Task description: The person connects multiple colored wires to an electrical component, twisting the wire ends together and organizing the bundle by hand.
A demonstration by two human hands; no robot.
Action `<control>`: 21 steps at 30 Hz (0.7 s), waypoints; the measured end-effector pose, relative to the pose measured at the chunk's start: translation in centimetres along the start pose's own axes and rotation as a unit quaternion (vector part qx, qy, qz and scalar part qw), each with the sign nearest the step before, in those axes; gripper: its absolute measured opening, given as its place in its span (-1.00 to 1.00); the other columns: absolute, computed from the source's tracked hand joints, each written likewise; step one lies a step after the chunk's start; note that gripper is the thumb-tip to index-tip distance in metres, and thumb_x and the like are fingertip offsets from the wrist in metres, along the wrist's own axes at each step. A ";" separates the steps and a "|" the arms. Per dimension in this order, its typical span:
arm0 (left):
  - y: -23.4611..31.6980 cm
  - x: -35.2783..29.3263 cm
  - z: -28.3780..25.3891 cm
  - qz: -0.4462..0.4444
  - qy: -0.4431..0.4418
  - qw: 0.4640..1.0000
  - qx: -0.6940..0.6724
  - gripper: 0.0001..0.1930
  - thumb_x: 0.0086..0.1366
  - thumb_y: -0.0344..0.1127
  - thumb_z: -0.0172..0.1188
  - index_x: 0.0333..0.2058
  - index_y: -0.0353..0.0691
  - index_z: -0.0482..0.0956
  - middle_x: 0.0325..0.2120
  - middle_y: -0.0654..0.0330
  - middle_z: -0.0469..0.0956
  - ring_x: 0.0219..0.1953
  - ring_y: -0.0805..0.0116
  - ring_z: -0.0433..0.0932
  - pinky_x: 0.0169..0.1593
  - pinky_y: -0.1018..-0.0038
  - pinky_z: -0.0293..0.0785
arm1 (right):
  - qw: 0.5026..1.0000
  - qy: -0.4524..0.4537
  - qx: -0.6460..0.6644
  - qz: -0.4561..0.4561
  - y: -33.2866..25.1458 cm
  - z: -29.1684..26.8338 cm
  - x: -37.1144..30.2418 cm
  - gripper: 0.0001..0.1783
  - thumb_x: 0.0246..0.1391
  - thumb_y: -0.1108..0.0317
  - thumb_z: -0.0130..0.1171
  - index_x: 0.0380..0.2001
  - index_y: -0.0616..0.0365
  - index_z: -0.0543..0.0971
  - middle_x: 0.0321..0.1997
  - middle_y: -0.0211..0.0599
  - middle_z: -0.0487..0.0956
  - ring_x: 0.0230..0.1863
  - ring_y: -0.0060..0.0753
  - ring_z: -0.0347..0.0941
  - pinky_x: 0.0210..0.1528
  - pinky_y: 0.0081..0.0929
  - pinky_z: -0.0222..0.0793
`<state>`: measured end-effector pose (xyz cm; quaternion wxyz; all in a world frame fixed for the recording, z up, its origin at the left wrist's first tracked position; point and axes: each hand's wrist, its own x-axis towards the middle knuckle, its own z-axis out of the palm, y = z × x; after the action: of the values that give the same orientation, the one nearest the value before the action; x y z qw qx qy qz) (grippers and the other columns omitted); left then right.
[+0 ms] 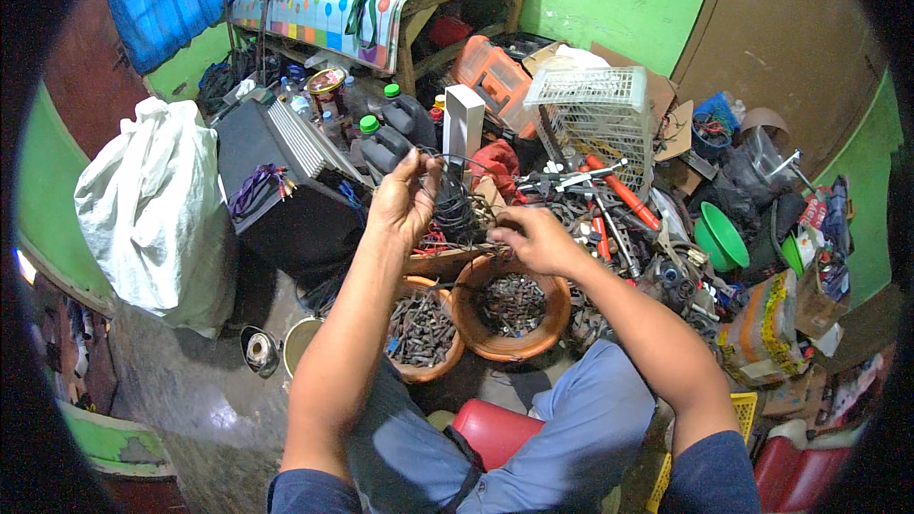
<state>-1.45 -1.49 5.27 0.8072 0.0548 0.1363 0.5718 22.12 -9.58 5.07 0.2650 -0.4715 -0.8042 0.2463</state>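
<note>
My left hand [407, 198] is raised in front of me, its fingers pinched on a thin black cable [459, 156]. My right hand [539, 236] is lower and to the right, thumb and fingers pressed together on the same dark cable, as far as I can make out. Between the hands lies a tangled heap of black cable [459, 213], with some red wire beneath it. Just below the hands stand two round brown clay bowls; the right bowl [560, 326] holds small dark pieces, and the left bowl [447, 367] holds longer dark plug-like pieces, partly hidden by my left forearm.
A black box-shaped case [262, 167] and a full white sack [157, 219] stand at left. Tools with red handles [624, 192] and metal parts pile up at right, before a clear plastic crate [595, 95]. Farther back are dark jugs [405, 119] and a cloth-covered table [324, 24].
</note>
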 end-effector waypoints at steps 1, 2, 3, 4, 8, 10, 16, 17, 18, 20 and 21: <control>0.6 -0.2 0.1 0.024 0.009 1.000 0.013 -0.84 0.39 -0.41 0.13 -0.24 -0.43 0.45 -0.35 0.05 0.52 -0.36 0.31 0.58 -0.24 0.55 0.71 | 0.994 0.017 0.093 0.061 0.0 -0.2 0.1 -0.77 0.21 0.29 0.15 -0.28 0.29 0.59 -0.48 -0.04 0.61 -0.36 -0.10 0.59 -0.24 -0.22 0.43; 2.0 0.3 -1.1 0.051 -0.001 0.998 0.024 -0.87 0.38 -0.42 0.12 -0.24 -0.40 0.45 -0.37 0.08 0.51 -0.37 0.34 0.58 -0.22 0.57 0.71 | 0.984 0.035 0.144 0.100 0.0 -0.2 0.5 -0.78 0.23 0.32 0.13 -0.25 0.29 0.59 -0.48 -0.06 0.60 -0.43 -0.26 0.57 -0.29 -0.31 0.43; 2.7 0.4 -0.9 0.062 0.032 0.997 0.045 -0.87 0.38 -0.41 0.13 -0.24 -0.37 0.45 -0.39 0.09 0.51 -0.41 0.37 0.55 -0.28 0.61 0.68 | 0.987 0.074 0.120 0.080 1.1 -0.5 0.6 -0.78 0.23 0.32 0.12 -0.26 0.29 0.59 -0.50 -0.12 0.60 -0.46 -0.33 0.55 -0.32 -0.34 0.42; 3.3 0.3 -0.7 0.072 0.066 0.993 0.066 -0.88 0.38 -0.39 0.13 -0.25 -0.34 0.45 -0.40 0.10 0.50 -0.44 0.41 0.53 -0.34 0.65 0.65 | 0.987 0.112 0.096 0.060 2.1 -0.7 0.7 -0.79 0.24 0.33 0.11 -0.27 0.28 0.60 -0.52 -0.17 0.59 -0.49 -0.41 0.53 -0.35 -0.36 0.42; 5.3 -0.7 -0.7 0.164 0.123 0.953 0.223 -0.83 0.44 -0.27 0.05 -0.25 -0.26 0.44 -0.44 0.16 0.49 -0.51 0.41 0.42 -0.69 0.61 0.16 | 0.957 0.145 0.178 0.175 1.3 -2.6 0.4 -0.74 0.28 0.28 0.11 -0.33 0.28 0.63 -0.60 -0.38 0.55 -0.55 -0.58 0.45 -0.43 -0.48 0.36; 6.4 -0.8 -0.6 0.172 0.140 0.945 0.240 -0.84 0.43 -0.29 0.06 -0.18 -0.26 0.45 -0.43 0.16 0.49 -0.47 0.39 0.45 -0.68 0.61 0.18 | 0.953 0.185 0.164 0.172 3.1 -3.1 0.1 -0.76 0.31 0.32 0.07 -0.33 0.30 0.58 -0.60 -0.41 0.49 -0.52 -0.56 0.48 -0.44 -0.51 0.43; 7.1 -1.1 -0.8 0.192 0.156 0.933 0.261 -0.84 0.41 -0.31 0.09 -0.15 -0.27 0.44 -0.43 0.16 0.51 -0.54 0.45 0.43 -0.67 0.62 0.22 | 0.838 0.293 0.403 0.225 2.8 -3.9 0.1 -0.73 0.39 0.29 -0.06 -0.29 0.30 0.45 -0.59 -0.41 0.39 -0.47 -0.40 0.55 -0.33 -0.46 0.56; 6.6 -1.3 -0.3 0.192 0.152 0.931 0.270 -0.84 0.40 -0.32 0.10 -0.15 -0.27 0.44 -0.43 0.16 0.52 -0.56 0.46 0.42 -0.66 0.62 0.22 | 0.815 0.306 0.435 0.230 3.4 -4.0 0.1 -0.73 0.39 0.28 -0.07 -0.28 0.30 0.44 -0.60 -0.41 0.38 -0.46 -0.38 0.56 -0.33 -0.46 0.56; 6.1 -1.4 0.2 0.193 0.147 0.929 0.279 -0.84 0.40 -0.33 0.10 -0.14 -0.28 0.44 -0.43 0.16 0.53 -0.59 0.47 0.41 -0.66 0.62 0.23 | 0.791 0.320 0.466 0.234 4.0 -4.2 0.0 -0.73 0.40 0.27 -0.08 -0.28 0.29 0.42 -0.60 -0.41 0.38 -0.45 -0.36 0.57 -0.33 -0.47 0.56; 4.6 -1.5 1.1 0.231 0.149 0.870 0.410 -0.69 0.36 -0.25 0.17 -0.04 -0.32 0.45 -0.29 0.13 0.55 -0.55 0.52 0.42 -0.60 0.64 0.29 | 0.789 0.325 0.486 0.189 4.2 -4.4 -0.4 -0.73 0.41 0.22 -0.09 -0.25 0.23 0.39 -0.50 -0.38 0.41 -0.45 -0.31 0.57 -0.32 -0.32 0.64; 4.0 -1.8 1.4 0.246 0.139 0.812 0.512 -0.66 0.35 -0.21 0.19 -0.01 -0.29 0.48 -0.27 0.14 0.56 -0.53 0.52 0.45 -0.57 0.63 0.33 | 0.794 0.326 0.482 0.174 3.9 -4.4 -0.6 -0.74 0.41 0.22 -0.09 -0.24 0.22 0.39 -0.46 -0.37 0.42 -0.44 -0.30 0.58 -0.32 -0.28 0.66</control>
<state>-5.26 -1.77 7.83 0.4677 0.4114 0.5019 0.6001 27.72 -7.76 5.67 0.6570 -0.4671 -0.3517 0.4759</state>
